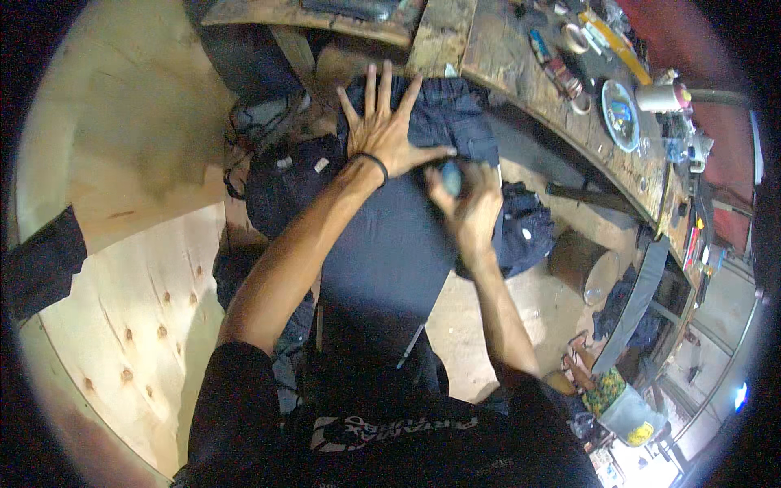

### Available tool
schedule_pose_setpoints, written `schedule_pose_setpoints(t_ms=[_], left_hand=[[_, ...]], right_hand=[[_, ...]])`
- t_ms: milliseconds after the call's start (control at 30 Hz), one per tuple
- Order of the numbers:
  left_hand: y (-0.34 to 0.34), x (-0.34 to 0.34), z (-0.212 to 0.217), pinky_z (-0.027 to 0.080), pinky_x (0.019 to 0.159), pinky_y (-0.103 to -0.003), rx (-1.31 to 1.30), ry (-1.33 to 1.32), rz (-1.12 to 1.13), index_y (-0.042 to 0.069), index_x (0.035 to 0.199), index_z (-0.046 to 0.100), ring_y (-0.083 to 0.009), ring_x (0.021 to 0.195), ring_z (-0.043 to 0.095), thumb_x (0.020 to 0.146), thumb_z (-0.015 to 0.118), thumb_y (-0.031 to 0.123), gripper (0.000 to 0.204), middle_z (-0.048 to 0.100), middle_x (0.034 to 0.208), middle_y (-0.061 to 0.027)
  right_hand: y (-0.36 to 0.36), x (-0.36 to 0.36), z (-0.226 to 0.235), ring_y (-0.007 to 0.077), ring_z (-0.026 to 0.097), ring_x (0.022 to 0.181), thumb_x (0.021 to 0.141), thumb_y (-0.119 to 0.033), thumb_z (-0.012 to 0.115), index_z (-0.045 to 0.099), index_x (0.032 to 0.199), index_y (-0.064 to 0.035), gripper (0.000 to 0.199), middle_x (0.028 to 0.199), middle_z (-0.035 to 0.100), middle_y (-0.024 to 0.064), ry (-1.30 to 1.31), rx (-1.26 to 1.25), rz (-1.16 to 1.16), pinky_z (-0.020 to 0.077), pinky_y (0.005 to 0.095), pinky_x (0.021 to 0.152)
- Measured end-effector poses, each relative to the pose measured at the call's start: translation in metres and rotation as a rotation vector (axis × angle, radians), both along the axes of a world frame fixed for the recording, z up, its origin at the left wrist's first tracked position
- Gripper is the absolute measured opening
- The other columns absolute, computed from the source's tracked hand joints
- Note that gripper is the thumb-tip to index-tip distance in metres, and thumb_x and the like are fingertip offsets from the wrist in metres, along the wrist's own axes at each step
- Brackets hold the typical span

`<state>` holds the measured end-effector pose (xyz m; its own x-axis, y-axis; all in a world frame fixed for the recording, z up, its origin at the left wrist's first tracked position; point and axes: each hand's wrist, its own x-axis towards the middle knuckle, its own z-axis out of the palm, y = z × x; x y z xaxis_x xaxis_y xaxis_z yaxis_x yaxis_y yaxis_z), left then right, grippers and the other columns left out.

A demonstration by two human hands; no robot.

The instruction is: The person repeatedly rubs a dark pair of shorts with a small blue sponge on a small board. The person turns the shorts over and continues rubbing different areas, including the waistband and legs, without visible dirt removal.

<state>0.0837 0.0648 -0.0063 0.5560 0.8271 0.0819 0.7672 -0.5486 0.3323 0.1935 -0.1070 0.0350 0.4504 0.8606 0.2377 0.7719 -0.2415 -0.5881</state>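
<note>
1. Dark-blue trousers lie stretched over a narrow board in front of the person, waistband end farthest away.
2. Left hand is spread flat, fingers splayed, pressing the cloth, likely to keep it taut.
3. Right hand is curled around a small bluish object, perhaps tailor's chalk, touching the fabric.
4. Cluttered wooden tabletop curves along the right.

Pale plywood sheets fill the left side, knots showing in the near panel. A worn wooden counter curves along the far right, cluttered with tape rolls, a blue plate and a white cup. Below it the dusty concrete floor holds a round metal tin. A red wall rises at far right, and daylight enters at near right.
</note>
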Motion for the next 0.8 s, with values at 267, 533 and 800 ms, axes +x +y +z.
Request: schedule_pose_setpoints(t_ms=[267, 533, 800], left_hand=[[0.01, 0.001, 0.001, 0.0, 0.115, -0.093, 0.075, -0.084, -0.151, 0.031, 0.175, 0.025, -0.0424, 0.169, -0.002, 0.064, 0.069, 0.099, 0.137, 0.001, 0.183, -0.0227], [0.011, 0.003, -0.005, 0.002, 0.118, -0.091, 0.073, -0.093, -0.188, 0.03, 0.174, 0.029, -0.0413, 0.169, 0.003, 0.074, 0.065, 0.096, 0.125, 0.007, 0.182, -0.0214], [0.017, 0.003, -0.004, 0.0, 0.121, -0.087, 0.035, -0.173, -0.295, 0.028, 0.174, 0.028, -0.0395, 0.169, 0.001, 0.08, 0.065, 0.09, 0.119, 0.009, 0.182, -0.0209]], right_hand=[[-0.099, -0.055, -0.006, 0.0326, 0.069, 0.077, 0.075, -0.023, 0.087, 0.075, 0.088, -0.0014, 0.028, 0.082, 0.071, 0.0152, 0.108, 0.01, 0.361, 0.0558, 0.041, 0.073], [-0.119, -0.091, -0.016, 0.0329, 0.069, 0.077, 0.072, -0.029, 0.093, 0.071, 0.083, -0.004, 0.035, 0.082, 0.07, 0.0139, 0.061, -0.088, 0.272, 0.0556, 0.0447, 0.074], [-0.109, -0.118, -0.013, 0.0423, 0.067, 0.088, 0.069, -0.037, 0.094, 0.075, 0.097, -0.0063, 0.046, 0.095, 0.069, 0.018, 0.067, -0.078, 0.283, 0.0548, 0.0512, 0.085]])
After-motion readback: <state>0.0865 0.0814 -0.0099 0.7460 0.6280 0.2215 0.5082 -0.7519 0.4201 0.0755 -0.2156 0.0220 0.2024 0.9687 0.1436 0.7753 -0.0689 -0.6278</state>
